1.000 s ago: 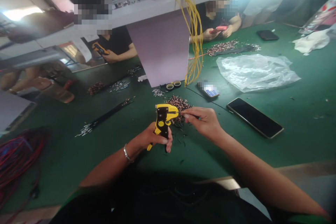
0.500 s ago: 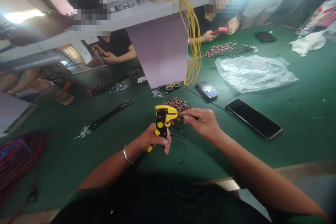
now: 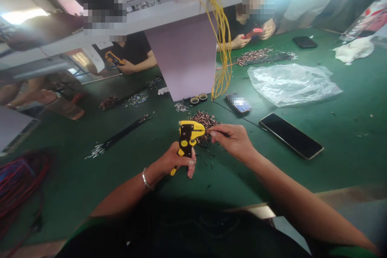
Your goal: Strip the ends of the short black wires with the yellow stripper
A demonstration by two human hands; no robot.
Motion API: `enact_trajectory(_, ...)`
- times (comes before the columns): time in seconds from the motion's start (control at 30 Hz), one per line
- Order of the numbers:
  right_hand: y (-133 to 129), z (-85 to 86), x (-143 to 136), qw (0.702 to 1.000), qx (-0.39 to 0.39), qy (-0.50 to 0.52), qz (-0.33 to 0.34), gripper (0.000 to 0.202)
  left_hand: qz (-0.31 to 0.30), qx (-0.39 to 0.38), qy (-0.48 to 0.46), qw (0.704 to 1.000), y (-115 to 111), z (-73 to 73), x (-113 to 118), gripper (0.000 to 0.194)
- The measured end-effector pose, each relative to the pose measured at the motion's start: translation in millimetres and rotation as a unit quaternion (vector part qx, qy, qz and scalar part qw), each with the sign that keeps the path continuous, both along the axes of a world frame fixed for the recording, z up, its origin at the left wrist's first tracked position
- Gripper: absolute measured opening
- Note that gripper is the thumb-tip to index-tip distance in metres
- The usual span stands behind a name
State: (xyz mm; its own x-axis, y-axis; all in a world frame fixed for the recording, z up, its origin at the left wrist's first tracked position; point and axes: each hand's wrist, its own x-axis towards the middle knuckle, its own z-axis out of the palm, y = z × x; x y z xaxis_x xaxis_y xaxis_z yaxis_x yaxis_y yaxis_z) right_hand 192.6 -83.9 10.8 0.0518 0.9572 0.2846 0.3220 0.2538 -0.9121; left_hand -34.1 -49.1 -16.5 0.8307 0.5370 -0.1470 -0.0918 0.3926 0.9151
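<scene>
My left hand (image 3: 180,159) is closed around the handles of a yellow and black wire stripper (image 3: 186,134), held upright with its jaws pointing right. My right hand (image 3: 232,137) pinches a short dark wire (image 3: 208,131) at the mouth of the jaws; most of the wire is hidden by the fingers. Behind the tool lies a pile of short wires with copper ends (image 3: 206,117). To the left, a bundle of black wires (image 3: 123,134) with silvery tips rests on the green table (image 3: 145,193).
A black phone (image 3: 290,135) and a lit phone (image 3: 238,104) lie to the right, near a clear plastic bag (image 3: 293,84). Yellow cables (image 3: 222,44) hang from the shelf. Two tape rolls (image 3: 198,98) sit by the panel. Red cables (image 3: 22,189) lie at left. Co-workers hold tools opposite.
Almost nothing differs. The view has shifted very slightly, and both hands keep the same hold on the wire stripper and the wire.
</scene>
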Motion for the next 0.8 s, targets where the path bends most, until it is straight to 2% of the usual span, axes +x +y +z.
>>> enact_trajectory(0.27, -1.6, 3.9, 0.0, 0.999, -0.035, 0.025, 0.010, 0.023, 0.015, -0.003, 0.002, 1.000, -3.7, -2.0, 3.9, 0.020)
enact_trajectory(0.43, -1.2, 3.4, 0.0, 0.999, -0.047, 0.020, 0.011, 0.023, 0.063, -0.028, 0.016, 0.997, -2.4, -1.3, 5.4, 0.025)
enact_trajectory(0.67, 0.5, 2.0, 1.4, 0.999, -0.042, 0.023, 0.011, 0.024, 0.040, -0.031, -0.015, 0.999, 0.8, 3.3, 6.5, 0.019)
enact_trajectory(0.8, -0.5, -0.1, 1.6, 0.999, -0.035, 0.027, -0.003, 0.023, 0.052, -0.018, -0.045, 0.997, 5.9, 6.1, 3.7, 0.018)
